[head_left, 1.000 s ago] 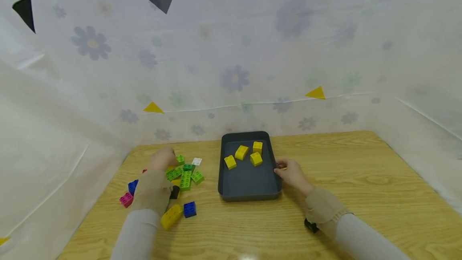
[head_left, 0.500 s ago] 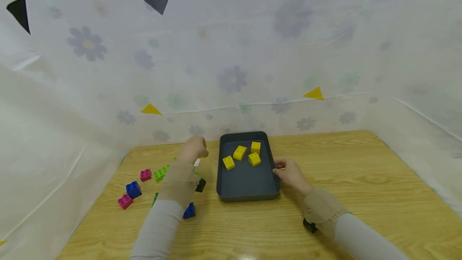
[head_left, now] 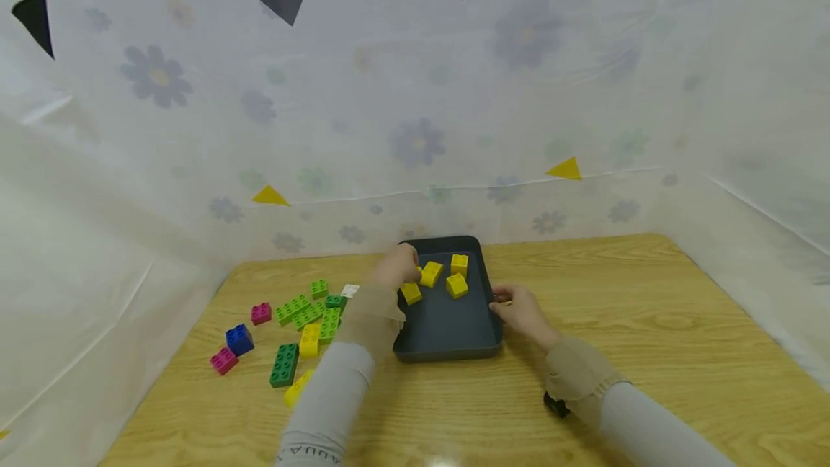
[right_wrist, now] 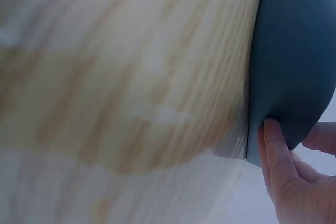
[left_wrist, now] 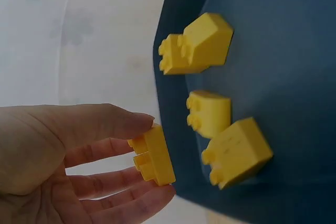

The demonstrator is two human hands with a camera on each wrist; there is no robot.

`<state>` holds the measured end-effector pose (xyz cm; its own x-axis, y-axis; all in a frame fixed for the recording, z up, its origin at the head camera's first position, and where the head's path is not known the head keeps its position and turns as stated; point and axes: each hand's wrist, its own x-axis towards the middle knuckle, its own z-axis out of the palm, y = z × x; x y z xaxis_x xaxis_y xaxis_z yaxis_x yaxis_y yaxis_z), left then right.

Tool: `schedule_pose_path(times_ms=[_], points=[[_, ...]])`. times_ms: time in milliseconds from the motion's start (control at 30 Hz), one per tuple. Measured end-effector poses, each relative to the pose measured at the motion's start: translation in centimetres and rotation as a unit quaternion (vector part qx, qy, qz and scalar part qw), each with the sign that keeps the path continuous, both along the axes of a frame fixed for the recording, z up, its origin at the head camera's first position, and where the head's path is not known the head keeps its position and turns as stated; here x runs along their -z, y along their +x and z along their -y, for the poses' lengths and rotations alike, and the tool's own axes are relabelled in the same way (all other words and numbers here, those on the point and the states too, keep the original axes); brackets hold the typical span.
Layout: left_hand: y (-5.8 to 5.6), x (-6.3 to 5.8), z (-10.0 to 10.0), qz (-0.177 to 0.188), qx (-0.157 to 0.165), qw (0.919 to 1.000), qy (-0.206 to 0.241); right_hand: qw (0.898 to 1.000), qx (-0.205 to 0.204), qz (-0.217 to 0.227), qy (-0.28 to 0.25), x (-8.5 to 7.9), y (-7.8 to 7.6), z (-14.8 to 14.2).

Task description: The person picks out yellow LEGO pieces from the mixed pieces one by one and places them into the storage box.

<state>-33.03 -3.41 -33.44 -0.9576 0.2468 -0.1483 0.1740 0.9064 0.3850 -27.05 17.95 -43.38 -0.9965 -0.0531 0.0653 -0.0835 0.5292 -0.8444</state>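
Observation:
My left hand (head_left: 395,267) is above the left rim of a dark grey tray (head_left: 447,330). In the left wrist view its thumb and fingers pinch a yellow toy brick (left_wrist: 158,156) beside the tray wall, studs facing the palm. Several other yellow bricks (head_left: 431,274) lie inside the tray toward its far end. At the tray's right side, my right hand (head_left: 524,312) grips the rim. The right wrist view shows its fingertips (right_wrist: 272,125) against the outer wall, with the thumb at the rim.
Left of the tray, loose bricks lie on the wooden table (head_left: 603,287): light green (head_left: 329,324), dark green (head_left: 284,365), blue (head_left: 239,339), pink (head_left: 261,313) and yellow (head_left: 310,339). A small white piece (head_left: 350,290) is near the tray. My left forearm covers part of this area.
My left hand has moved right from the brick pile to the tray's left rim, carrying a yellow brick. My right hand has stayed on the tray's right side.

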Motion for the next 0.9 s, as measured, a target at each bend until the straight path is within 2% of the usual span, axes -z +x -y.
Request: schedule_pose_path(times_ms=[67, 133, 167, 400, 667, 900], points=[[-0.3, 0.8, -0.6, 0.012, -0.001, 0.9999, 0.006, 1.0, -0.001, -0.002, 0.001, 0.1, 0.0, 0.0], [-1.4, 2.3, -1.0, 0.018, 0.006, 0.9998, 0.006, 1.0, -0.001, -0.001, 0.001, 0.1, -0.1, 0.0], [-1.6, 2.6, -1.3, 0.026, 0.006, 0.9996, 0.007, 1.0, -0.001, -0.001, 0.001, 0.1, -0.1, 0.0], [-1.2, 2.9, -2.6, 0.054, -0.005, 0.9984, -0.017, 1.0, 0.0, -0.004, 0.001, 0.1, -0.2, 0.0], [-1.6, 4.2, -3.7, 0.084, -0.014, 0.9958, -0.035, 1.0, 0.002, -0.006, 0.003, 0.1, -0.1, 0.0], [-1.7, 5.1, -4.3, 0.076, -0.005, 0.9938, -0.081, 1.0, -0.003, 0.004, 0.0, 0.0, 0.1, 0.0]])
